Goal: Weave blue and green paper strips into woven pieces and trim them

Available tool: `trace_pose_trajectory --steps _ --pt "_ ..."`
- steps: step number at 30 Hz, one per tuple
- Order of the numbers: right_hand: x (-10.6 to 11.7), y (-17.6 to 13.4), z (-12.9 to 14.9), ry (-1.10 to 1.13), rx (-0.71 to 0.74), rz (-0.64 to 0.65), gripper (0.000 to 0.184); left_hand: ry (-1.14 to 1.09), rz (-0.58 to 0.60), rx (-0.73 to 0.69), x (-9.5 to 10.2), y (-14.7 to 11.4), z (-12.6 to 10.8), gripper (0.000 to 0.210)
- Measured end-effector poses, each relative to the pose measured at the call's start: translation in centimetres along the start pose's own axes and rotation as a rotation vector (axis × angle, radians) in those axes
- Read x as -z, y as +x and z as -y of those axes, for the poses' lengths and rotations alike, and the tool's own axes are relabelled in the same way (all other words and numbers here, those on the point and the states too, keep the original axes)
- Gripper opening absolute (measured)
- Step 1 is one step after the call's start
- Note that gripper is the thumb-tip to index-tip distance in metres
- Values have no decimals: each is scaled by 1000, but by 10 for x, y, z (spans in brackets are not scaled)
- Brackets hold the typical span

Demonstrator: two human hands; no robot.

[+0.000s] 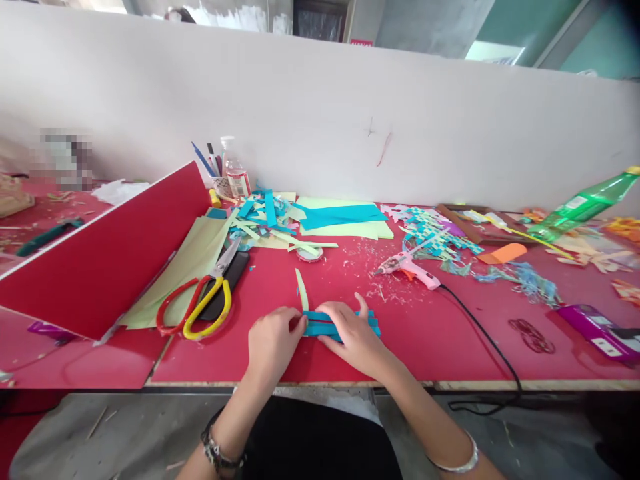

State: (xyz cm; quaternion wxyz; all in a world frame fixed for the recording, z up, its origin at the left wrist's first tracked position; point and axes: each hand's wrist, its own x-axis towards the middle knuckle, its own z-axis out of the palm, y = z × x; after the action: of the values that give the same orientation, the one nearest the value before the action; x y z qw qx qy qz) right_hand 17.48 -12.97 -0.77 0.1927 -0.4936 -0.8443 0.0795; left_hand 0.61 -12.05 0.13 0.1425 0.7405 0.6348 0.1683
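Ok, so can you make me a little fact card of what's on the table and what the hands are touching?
Left hand: fingertips at one end of the blue strips, near a pale green strip
Right hand: resting over the blue strips
Scissors: one red handle, one yellow
Glue gun: pink, black cord
Clear bottle: upright, near the wall
Green bottle: tilted, on the right
Tabletop: red

red sign (pixel 361 43), bottle label (pixel 239 185) — nothing legible
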Motion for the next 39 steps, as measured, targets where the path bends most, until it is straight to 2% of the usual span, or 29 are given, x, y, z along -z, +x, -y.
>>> trace_pose_trajectory --steps 4,6,9,11,14,19,25,31,35,39 --pt "2 1 0 -21 21 30 18 117 -19 -17 -1 -3 4 25" --pt "2 1 0 -38 25 42 16 126 -57 -72 -1 -2 10 24" --pt "1 0 -1 -43 30 48 17 51 -82 -315 0 0 22 29" --pt "1 -1 -1 -52 40 35 16 -10 -26 -487 1 1 29 27" --pt "1 -2 1 -79 50 -3 15 -44 75 -588 2 2 34 18" --pt "0 -6 4 -80 41 -8 15 -34 104 -538 3 0 29 11" --pt "0 -11 -3 -10 -76 7 15 -48 98 -507 3 -1 27 11" --pt "-2 -12 -6 77 -173 -44 15 -92 126 -471 6 0 26 10" --pt "-4 -12 -5 50 -149 -60 11 -141 173 -444 9 -2 23 13" --pt "-5 -14 -4 24 -86 -83 11 -108 152 -403 11 -3 19 12"
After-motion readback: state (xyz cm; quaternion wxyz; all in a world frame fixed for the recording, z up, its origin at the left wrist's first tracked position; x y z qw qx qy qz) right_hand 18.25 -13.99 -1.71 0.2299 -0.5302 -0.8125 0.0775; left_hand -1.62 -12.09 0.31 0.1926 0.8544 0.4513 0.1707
